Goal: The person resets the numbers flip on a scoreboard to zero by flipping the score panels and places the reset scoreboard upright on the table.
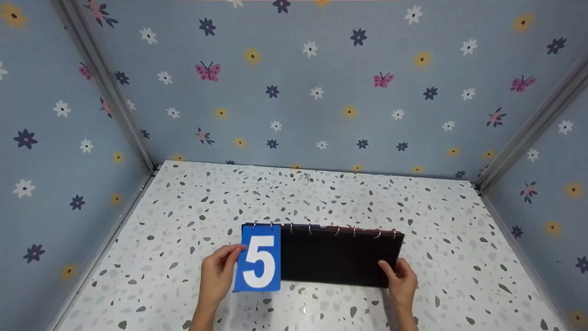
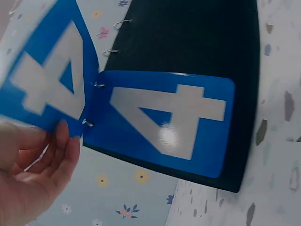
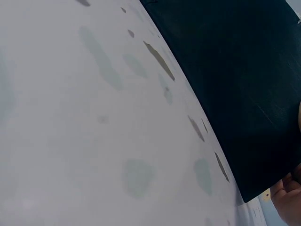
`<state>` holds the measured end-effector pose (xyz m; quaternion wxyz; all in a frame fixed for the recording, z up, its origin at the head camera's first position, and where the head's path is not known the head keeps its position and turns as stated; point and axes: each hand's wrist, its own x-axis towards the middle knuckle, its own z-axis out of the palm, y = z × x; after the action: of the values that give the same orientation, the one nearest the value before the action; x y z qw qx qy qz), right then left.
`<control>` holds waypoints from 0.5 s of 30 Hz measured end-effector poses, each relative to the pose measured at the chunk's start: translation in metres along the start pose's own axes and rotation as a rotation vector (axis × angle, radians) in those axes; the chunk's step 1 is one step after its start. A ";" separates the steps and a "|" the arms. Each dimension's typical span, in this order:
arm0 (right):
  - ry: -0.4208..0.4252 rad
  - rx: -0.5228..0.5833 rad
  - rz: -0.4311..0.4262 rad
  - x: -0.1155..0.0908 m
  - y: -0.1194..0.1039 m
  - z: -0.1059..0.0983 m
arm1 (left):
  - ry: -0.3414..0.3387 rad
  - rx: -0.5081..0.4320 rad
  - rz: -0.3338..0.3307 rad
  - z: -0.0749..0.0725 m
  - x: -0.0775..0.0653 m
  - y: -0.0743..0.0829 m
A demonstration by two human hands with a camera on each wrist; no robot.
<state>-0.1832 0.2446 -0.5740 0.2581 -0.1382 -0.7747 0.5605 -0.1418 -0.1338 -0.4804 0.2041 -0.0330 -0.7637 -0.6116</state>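
A black flip scoreboard [image 1: 335, 259] with metal rings along its top edge is held tilted over the speckled table. At its left end hangs a blue number card [image 1: 277, 257], showing a white 5 in the head view. My left hand [image 1: 219, 271] pinches this card's left edge. In the left wrist view, the left hand [image 2: 42, 165] holds a blue card [image 2: 49, 70] with a white 4, lifted on its rings. Another blue 4 card [image 2: 216, 136] lies flat against the board there. My right hand [image 1: 403, 282] grips the board's lower right corner, thumb on the front.
The white speckled table [image 1: 303, 197] extends around the board. Blue flowered panels [image 1: 317, 69] rise behind it and at both sides, with metal posts [image 1: 110, 87] at the back corners.
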 end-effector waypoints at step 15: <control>0.015 -0.034 0.021 0.000 -0.001 0.003 | 0.159 0.103 0.342 0.002 0.042 0.013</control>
<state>-0.1847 0.2423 -0.5736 0.2555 -0.1547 -0.7808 0.5488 -0.1768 -0.1374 -0.4541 0.3660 -0.1034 -0.7588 -0.5287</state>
